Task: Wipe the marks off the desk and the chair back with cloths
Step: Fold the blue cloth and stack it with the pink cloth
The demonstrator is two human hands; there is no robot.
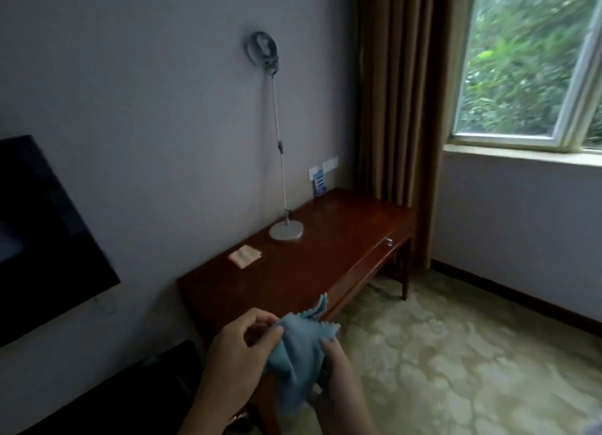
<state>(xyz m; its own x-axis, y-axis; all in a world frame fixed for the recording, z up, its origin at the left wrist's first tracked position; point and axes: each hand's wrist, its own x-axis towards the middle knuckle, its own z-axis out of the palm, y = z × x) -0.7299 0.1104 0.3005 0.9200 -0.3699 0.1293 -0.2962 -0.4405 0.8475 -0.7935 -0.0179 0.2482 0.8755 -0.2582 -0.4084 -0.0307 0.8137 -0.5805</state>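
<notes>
Both hands hold a soft light-blue cloth (301,346) with pinked, zigzag edges in front of the near corner of the desk (325,255). The left hand (242,346) has its fingers and thumb curled round the cloth's upper left corner, pinching the fabric. The right hand (335,363) lies beneath and beside the cloth with its fingers bent up around the right side, so the fabric drapes and bunches between the two hands, one corner sticking up in a point. The cloth hangs in the air, apart from the desk top.

The desk is glossy reddish-brown wood with a rectangular top, a drawer front with a small metal pull, and slim legs; it stands against a pale grey wall. On it sits a lamp (286,230) with a flat round metal base, a thin jointed rod and a ring-shaped head. Left of the base lies a small pale folded cloth (245,255), possibly paper, as the view is soft there. A dark flat screen (45,232) hangs on the wall at left. Brown pleated curtains (400,108) hang beside a white-framed window (534,63), and the floor is mottled beige
</notes>
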